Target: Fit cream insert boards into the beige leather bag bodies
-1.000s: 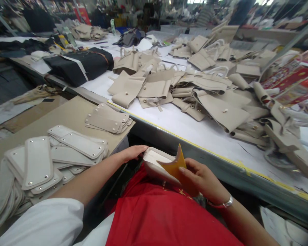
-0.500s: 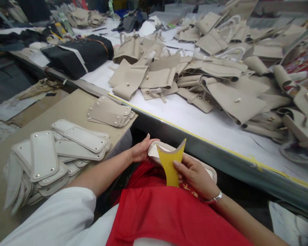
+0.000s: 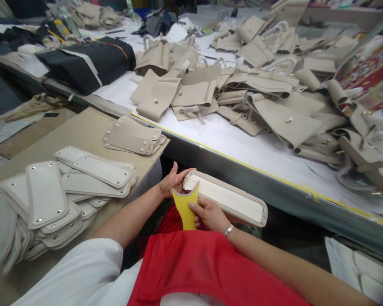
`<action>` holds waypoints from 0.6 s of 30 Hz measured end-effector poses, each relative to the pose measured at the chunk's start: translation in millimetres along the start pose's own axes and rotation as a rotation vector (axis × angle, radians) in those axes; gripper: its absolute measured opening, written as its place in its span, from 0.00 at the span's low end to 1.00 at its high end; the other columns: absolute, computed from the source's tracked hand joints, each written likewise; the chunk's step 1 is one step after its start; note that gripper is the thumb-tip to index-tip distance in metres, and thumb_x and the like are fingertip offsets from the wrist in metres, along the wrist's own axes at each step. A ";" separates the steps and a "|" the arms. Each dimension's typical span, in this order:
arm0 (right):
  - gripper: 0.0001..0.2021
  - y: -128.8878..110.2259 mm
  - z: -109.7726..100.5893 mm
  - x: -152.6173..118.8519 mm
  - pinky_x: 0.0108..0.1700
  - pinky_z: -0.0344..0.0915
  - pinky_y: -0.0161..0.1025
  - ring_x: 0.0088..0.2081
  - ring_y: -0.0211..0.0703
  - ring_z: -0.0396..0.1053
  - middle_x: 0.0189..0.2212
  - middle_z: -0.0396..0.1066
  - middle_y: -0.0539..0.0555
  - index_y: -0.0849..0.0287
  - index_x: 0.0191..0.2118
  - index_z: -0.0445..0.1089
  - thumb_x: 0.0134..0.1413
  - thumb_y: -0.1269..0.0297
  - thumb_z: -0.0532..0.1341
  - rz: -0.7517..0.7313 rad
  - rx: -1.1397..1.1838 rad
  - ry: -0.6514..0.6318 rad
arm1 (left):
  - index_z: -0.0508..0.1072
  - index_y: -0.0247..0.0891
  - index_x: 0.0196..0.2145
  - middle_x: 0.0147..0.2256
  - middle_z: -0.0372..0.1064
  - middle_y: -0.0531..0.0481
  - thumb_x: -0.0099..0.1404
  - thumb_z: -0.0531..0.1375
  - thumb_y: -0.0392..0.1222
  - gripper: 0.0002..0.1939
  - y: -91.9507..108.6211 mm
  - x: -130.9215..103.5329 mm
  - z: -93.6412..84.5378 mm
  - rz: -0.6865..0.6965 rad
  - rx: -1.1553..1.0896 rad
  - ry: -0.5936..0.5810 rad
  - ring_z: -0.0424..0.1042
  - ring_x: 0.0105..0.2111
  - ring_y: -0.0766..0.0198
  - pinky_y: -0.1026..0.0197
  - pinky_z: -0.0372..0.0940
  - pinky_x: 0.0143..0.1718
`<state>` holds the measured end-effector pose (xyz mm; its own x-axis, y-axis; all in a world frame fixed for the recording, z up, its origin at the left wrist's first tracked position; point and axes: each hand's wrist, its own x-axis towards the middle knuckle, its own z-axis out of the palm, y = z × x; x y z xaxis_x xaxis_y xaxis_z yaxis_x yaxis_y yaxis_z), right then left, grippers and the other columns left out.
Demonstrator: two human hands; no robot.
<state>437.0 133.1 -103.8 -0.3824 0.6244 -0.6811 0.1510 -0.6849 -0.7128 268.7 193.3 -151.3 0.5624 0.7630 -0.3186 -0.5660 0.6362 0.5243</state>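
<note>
A long beige leather panel [image 3: 228, 197] with rounded, folded-over edges and a white inner face lies across my lap area. At its left end, my left hand [image 3: 173, 182] holds it, fingers at the edge and thumb raised. Pinched in my right hand [image 3: 210, 216] is a yellow scraper [image 3: 187, 208] with a curved, two-pointed top edge. The scraper's tips stand in front of the panel's left end; whether they touch it I cannot tell. My right fingers partly cover the scraper, and its lower end disappears behind the red apron [image 3: 191, 263].
On the board [image 3: 79, 123] at left lie a pile of riveted white-faced panels [image 3: 47, 193] and a smaller beige stack [image 3: 134, 135]. Many beige leather bag pieces [image 3: 191, 91] cover the white table [image 3: 191, 127], beside a black bundle [image 3: 86, 63]. The table's edge runs just beyond my hands.
My right hand and the scraper have moved left toward the panel's left end. More of the panel's white face now shows. My left hand keeps its hold there, and the view has shifted slightly.
</note>
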 end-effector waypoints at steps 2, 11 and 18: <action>0.12 2.3 5.6 1.1 0.15 0.58 0.26 0.12 0.30 0.58 0.11 0.60 0.42 0.59 0.29 0.59 0.51 0.56 0.59 0.031 0.012 0.059 | 0.61 0.37 0.56 0.52 0.62 0.41 0.57 0.41 0.71 0.42 0.8 -1.2 -4.2 0.011 -0.038 -0.039 0.65 0.47 0.53 0.53 0.56 0.49; 0.07 2.5 21.4 14.7 0.22 0.69 0.30 0.19 0.35 0.70 0.25 0.73 0.52 0.62 0.38 0.64 0.55 0.65 0.58 0.151 0.232 0.059 | 0.58 0.38 0.57 0.52 0.62 0.41 0.58 0.48 0.67 0.38 -9.9 0.9 -2.9 0.142 0.077 -0.014 0.62 0.50 0.51 0.53 0.53 0.52; 0.07 0.8 11.2 22.6 0.23 0.68 0.30 0.20 0.37 0.71 0.22 0.73 0.53 0.63 0.39 0.65 0.57 0.65 0.56 0.195 0.309 0.016 | 0.62 0.36 0.53 0.45 0.67 0.46 0.60 0.50 0.64 0.33 -9.6 12.2 6.3 0.198 0.390 0.206 0.65 0.44 0.58 0.60 0.57 0.46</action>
<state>418.3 142.4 -117.9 -0.3593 0.4746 -0.8035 -0.0635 -0.8715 -0.4863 284.7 195.8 -155.3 0.3134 0.8971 -0.3115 -0.3601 0.4158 0.8351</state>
